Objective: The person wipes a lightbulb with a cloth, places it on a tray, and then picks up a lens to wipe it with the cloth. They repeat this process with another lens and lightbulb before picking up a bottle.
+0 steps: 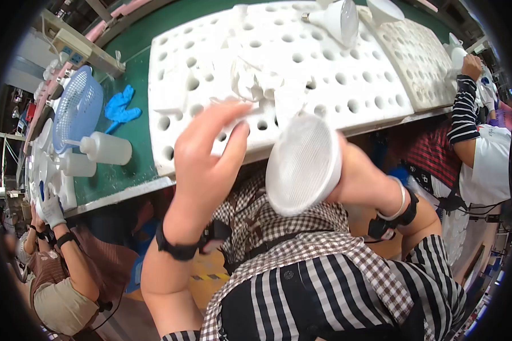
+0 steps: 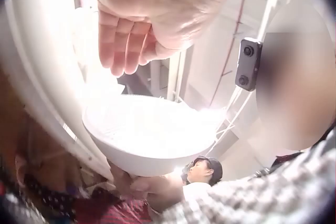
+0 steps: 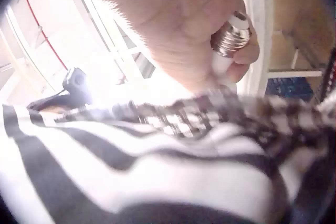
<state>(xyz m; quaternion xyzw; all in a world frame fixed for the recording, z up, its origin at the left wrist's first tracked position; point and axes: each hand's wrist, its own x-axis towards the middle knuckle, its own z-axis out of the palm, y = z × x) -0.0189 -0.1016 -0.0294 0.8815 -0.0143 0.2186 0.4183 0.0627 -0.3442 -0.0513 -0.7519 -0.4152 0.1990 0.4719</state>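
Observation:
A reflector light bulb (image 1: 301,165) with a wide, finely ribbed white face is held in my right hand (image 1: 363,175), the face turned toward my left side. In the right wrist view the fingers curl around its neck, beside the metal screw base (image 3: 234,37). My left hand (image 1: 207,150) is raised over the front of the white foam tray (image 1: 222,165), its fingers loosely bent and holding nothing. The left wrist view shows this hand (image 2: 152,19) apart from the bulb's bright face (image 2: 152,129). Crumpled white material (image 1: 250,79) lies on the tray just beyond the left fingertips.
Another reflector bulb (image 1: 338,23) lies at the tray's back right, near a second holed foam tray (image 1: 421,62). On the green table at left are a blue glove (image 1: 121,108), a white squeeze bottle (image 1: 109,149) and a blue basket (image 1: 79,108). People work on both sides.

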